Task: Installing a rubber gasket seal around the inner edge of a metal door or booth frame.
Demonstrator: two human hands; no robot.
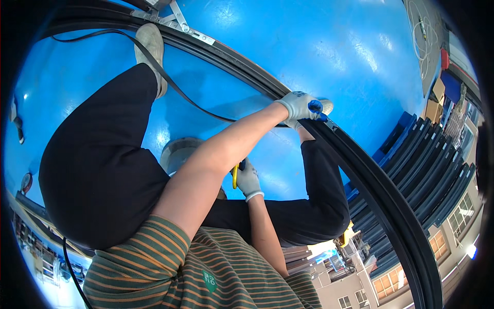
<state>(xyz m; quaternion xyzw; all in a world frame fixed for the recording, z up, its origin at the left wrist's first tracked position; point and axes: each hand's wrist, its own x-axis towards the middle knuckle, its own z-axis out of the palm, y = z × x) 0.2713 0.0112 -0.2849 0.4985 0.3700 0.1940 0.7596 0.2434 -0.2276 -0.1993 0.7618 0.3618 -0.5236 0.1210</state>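
My left hand (301,105), in a pale glove with blue-coated fingers, is closed round the edge of a long dark frame profile (226,57) that slants across the view. A thin black flexible strip (172,85) loops from the profile's far left end toward this hand; where it ends is hidden behind the forearm and glove. Lower down, by my lap, my gloved right hand (249,178) is closed on a tool with a yellow handle (235,176). Most of that tool is hidden by my left forearm. A metal hinge arm (178,16) is fixed to the profile near my left shoe.
Behind my left forearm is a grey round object (176,153), perhaps a stool. Dark profiles (427,172) stand stacked in a row at the right. Cardboard boxes (435,105) and a pale coiled cable (423,38) lie at the far right on the blue floor (329,44).
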